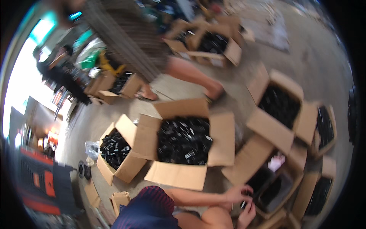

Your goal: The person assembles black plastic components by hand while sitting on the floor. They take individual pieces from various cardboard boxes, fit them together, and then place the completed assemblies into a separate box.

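Observation:
At the lower right, my left hand (237,194) is closed, with its fingertips on a small black part (243,204) that has a pale spot. Just below it, my right hand (248,216) pinches at the same piece from the other side. The part is too small and blurred to name. Both hands are at the near edge of an open cardboard box (244,158), which holds black items in grey-edged liners (275,192) and a pinkish-white packet (276,163).
In front stands a large open carton (175,176) full of small black packets (185,141); a smaller carton (127,168) is left of it. More boxes (276,128) crowd the right. A person's leg (192,74) crosses behind. A black roll (84,170) lies at left.

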Demonstrator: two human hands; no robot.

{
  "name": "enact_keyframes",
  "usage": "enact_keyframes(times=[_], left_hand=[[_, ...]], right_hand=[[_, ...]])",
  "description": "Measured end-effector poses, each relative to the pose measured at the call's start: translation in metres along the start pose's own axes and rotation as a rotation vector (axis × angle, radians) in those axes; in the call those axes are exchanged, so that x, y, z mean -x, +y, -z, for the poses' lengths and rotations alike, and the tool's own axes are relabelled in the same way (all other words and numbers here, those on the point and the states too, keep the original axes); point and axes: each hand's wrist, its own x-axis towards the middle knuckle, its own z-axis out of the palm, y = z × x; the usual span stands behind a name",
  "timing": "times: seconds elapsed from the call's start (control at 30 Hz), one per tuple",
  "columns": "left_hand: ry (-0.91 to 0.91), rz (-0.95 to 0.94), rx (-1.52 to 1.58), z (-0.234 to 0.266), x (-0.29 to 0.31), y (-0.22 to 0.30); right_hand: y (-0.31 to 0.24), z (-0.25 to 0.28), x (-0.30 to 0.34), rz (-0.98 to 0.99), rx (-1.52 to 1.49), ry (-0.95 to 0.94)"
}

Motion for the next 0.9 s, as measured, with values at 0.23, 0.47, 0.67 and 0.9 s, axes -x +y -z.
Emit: enact_keyframes(times=[0.23, 0.47, 0.67, 0.9], left_hand=[[-0.065, 0.373, 0.402, 0.002, -0.018, 0.028], [-0.132, 0.421, 0.39, 0.009, -0.023, 0.052], [-0.071, 0.439, 0.386, 0.017, -0.018, 0.052], [-0.039, 0.484, 0.38, 0.024, -0.012, 0.05]], right_hand=[[-0.054, -0.008, -0.011, -0.186, 0.163, 0.134], [-0.052, -0.002, -0.007, -0.155, -0.075, 0.132], [-0.047, -0.02, -0.004, -0.11, 0.006, 0.157], [-0.066, -0.026, -0.007, -0.136, 0.283, 0.091]])
